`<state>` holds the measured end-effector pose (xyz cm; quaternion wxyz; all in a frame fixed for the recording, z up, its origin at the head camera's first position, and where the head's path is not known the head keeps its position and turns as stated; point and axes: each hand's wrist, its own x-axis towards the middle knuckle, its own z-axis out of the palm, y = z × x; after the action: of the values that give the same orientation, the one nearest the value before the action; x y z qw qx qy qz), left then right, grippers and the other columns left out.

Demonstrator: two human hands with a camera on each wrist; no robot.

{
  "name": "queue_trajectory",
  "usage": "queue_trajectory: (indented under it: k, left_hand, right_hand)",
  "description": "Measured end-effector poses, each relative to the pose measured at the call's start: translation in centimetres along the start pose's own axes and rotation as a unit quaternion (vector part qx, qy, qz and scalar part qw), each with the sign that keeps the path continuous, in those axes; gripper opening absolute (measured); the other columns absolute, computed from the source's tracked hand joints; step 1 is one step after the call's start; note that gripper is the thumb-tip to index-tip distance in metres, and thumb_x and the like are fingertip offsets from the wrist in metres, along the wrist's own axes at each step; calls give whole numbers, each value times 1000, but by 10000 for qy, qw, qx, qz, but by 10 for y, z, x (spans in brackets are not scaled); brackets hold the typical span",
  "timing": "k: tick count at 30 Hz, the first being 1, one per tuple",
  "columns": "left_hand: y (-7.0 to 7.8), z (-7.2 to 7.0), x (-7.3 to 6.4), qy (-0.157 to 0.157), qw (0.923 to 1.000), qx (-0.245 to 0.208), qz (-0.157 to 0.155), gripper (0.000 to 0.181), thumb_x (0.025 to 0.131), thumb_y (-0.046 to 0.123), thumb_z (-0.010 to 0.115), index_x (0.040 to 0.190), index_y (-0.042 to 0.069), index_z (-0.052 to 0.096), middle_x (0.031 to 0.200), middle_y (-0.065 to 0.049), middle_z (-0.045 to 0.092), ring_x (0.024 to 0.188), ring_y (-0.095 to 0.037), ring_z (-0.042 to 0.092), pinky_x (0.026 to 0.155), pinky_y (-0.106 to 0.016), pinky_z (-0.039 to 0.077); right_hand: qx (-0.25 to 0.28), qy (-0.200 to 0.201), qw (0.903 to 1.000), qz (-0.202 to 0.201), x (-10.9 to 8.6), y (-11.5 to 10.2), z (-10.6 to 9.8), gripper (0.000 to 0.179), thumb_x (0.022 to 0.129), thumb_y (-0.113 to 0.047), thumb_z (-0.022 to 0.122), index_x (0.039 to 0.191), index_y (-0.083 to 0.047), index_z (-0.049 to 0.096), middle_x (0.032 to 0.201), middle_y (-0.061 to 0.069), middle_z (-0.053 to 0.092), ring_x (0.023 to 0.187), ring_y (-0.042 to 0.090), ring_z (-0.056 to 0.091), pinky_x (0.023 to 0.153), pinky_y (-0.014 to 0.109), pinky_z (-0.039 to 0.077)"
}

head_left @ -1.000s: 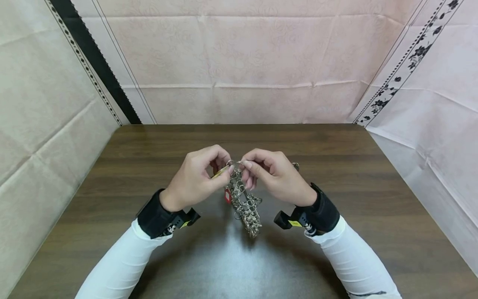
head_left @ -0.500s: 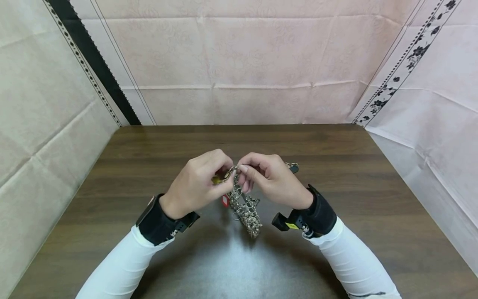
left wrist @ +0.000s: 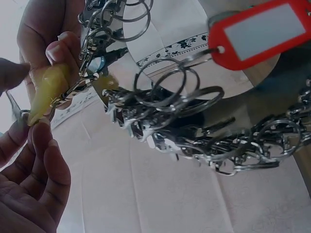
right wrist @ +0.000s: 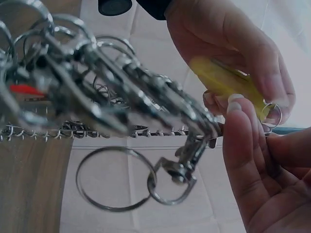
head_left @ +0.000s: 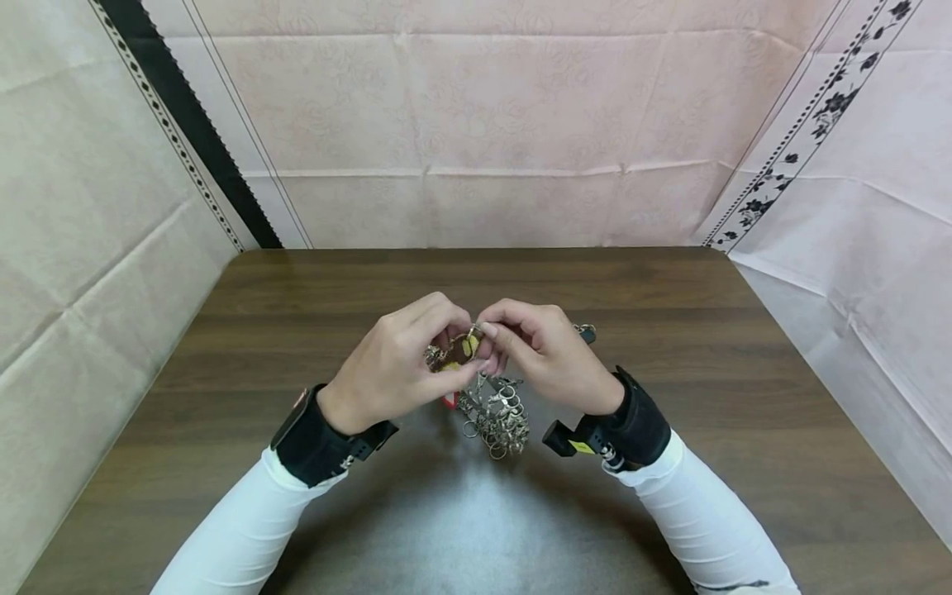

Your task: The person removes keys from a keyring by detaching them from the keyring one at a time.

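In front of me, above the table, my left hand [head_left: 405, 359] and right hand [head_left: 550, 355] meet at the fingertips. Between them is a yellow key tag [head_left: 470, 345], held in the curled fingers of my left hand. My right thumb and fingers pinch at the small metal ring [right wrist: 273, 114] on the tag's end. A bunch of silver swivel clasps with split rings [head_left: 502, 417] hangs below both hands. A red key tag [left wrist: 260, 34] with a white label hangs from a ring on the bunch. Fingers partly hide where the yellow tag's ring joins anything.
A brown wooden table [head_left: 476, 529] lies under the hands. Pale cloth [head_left: 476, 124] walls it off at the back and both sides. A dark object with a bit of chain [head_left: 586, 332] shows behind the right hand. Black bands with cameras [head_left: 323, 438] circle both wrists.
My left hand has come slightly right and its thumb now reaches my right fingers. The yellow tag shows more plainly between the hands. The hanging bunch has shifted and spread, with its rings turned outward.
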<state>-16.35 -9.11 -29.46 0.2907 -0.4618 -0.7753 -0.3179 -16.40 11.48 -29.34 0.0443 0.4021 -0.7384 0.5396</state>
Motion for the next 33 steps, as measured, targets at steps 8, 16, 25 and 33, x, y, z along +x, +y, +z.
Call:
queue_trajectory:
  k: [8, 16, 25, 33]
  left_hand:
    - [-4, -5, 0, 133, 9984, -481, -252, 12, 89, 12, 61, 98, 6, 58, 85, 0, 56, 73, -6, 48, 60, -23, 45]
    - [-8, -6, 0, -265, 9965, -607, -505, 9, 92, 18, 62, 95, 10, 64, 80, 5, 57, 70, -4, 48, 57, -24, 45]
    - [-6, -3, -1, -297, 9941, -621, -843, 10, 95, 20, 59, 92, 11, 61, 73, 5, 54, 62, -5, 45, 53, -21, 38]
    - [-3, 6, -2, 255, 9982, -140, -530, 8, 94, 13, 59, 94, 5, 60, 75, 1, 53, 66, -6, 45, 56, -21, 40]
  right_hand:
    - [33, 25, 9999, -107, 0, 1, -1, 14, 97, -5, 50, 100, 2, 61, 80, 9, 63, 64, 14, 62, 58, 32, 54]
    - [60, -8, 9999, -99, 0, 2, -1, 14, 98, -5, 49, 100, 2, 61, 81, 10, 63, 64, 14, 62, 59, 32, 54]
    - [47, -47, 10000, 35, 0, 5, 0, 15, 98, -8, 49, 99, 1, 61, 76, 8, 62, 64, 15, 61, 58, 32, 53]
    - [89, 109, 9998, 147, 0, 3, 0, 11, 98, -11, 51, 101, -2, 57, 78, 7, 62, 64, 16, 60, 59, 34, 53]
